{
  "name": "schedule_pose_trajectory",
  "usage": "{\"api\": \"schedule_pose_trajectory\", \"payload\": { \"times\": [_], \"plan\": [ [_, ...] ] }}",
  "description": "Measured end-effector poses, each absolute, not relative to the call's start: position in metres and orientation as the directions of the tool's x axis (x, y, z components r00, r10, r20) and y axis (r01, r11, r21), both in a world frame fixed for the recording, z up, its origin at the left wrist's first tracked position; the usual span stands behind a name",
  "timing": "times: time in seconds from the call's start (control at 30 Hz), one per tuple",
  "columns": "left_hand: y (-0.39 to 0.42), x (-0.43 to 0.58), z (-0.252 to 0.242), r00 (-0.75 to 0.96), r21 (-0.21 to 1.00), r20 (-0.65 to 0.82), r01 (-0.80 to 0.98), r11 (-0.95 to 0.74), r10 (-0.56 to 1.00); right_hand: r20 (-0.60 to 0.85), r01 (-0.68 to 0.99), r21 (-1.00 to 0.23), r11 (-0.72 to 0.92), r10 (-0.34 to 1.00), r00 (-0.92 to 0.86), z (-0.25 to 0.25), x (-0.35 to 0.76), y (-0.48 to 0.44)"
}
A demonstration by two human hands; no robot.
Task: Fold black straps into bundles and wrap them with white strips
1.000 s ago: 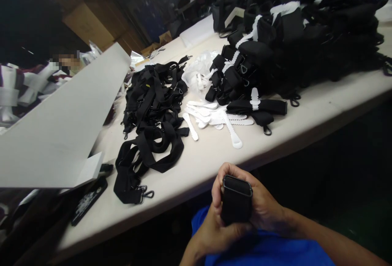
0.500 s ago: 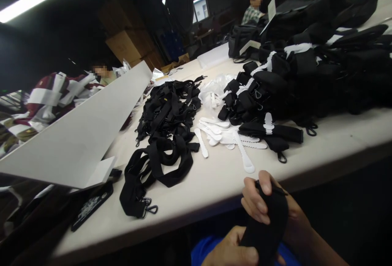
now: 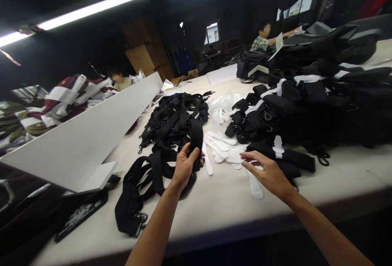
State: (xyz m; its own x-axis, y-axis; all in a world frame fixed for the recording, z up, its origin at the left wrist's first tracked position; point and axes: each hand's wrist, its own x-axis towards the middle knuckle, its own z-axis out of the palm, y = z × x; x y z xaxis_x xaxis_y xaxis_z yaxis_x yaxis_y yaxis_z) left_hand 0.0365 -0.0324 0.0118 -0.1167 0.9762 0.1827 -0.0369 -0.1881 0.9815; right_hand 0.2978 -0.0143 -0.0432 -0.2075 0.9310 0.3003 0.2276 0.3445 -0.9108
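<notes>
My left hand [image 3: 183,164] is closed around a folded black strap [image 3: 196,135], raised over the table among the black webbing. My right hand [image 3: 268,172] reaches over the white toothed plastic strips [image 3: 225,145] with its fingers stretched out and apart. Under those fingers lies one white strip [image 3: 255,186]; whether they touch it I cannot tell. Just beyond this hand is a bundled black strap [image 3: 295,159] with a white strip around it. Loose black straps [image 3: 131,200] with metal hooks lie left of my left forearm.
A tangled heap of black straps [image 3: 171,115] lies behind my left hand. Banded strap bundles [image 3: 306,106] pile up on the right. A clear plastic bag [image 3: 225,106] stands between them. A white board [image 3: 88,123] slants along the left. Two people sit farther back.
Both hands have moved from the table's front edge out over it. The left now carries the folded black strap alone; the right has let go and reached to the white strips. The view has shifted.
</notes>
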Motion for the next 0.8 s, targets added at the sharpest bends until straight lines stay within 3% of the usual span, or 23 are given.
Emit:
{"api": "schedule_pose_trajectory", "payload": {
  "times": [0.1,0.2,0.4,0.57,0.8],
  "plan": [
    [0.016,0.016,-0.002,-0.207,0.961,0.221,-0.121,-0.25,0.953,0.312,0.547,-0.729,0.412,0.911,-0.27,-0.028,0.261,0.027],
    [0.04,0.002,-0.02,-0.237,0.938,0.193,-0.241,-0.25,0.952,0.247,0.772,-0.521,0.366,0.93,-0.274,-0.019,0.217,0.074],
    [0.038,-0.018,-0.037,-0.216,0.894,0.093,-0.412,-0.178,0.972,0.192,0.89,-0.331,0.313,0.946,-0.261,-0.043,0.167,0.124],
    [0.035,-0.016,-0.031,-0.18,0.888,0.028,-0.446,-0.107,0.983,0.232,0.884,-0.288,0.369,0.922,-0.309,-0.055,0.17,0.12],
    [0.031,-0.013,-0.027,-0.148,0.903,0.029,-0.421,-0.089,0.989,0.261,0.842,-0.419,0.34,0.933,-0.247,-0.047,0.175,0.126]
  ]
}}
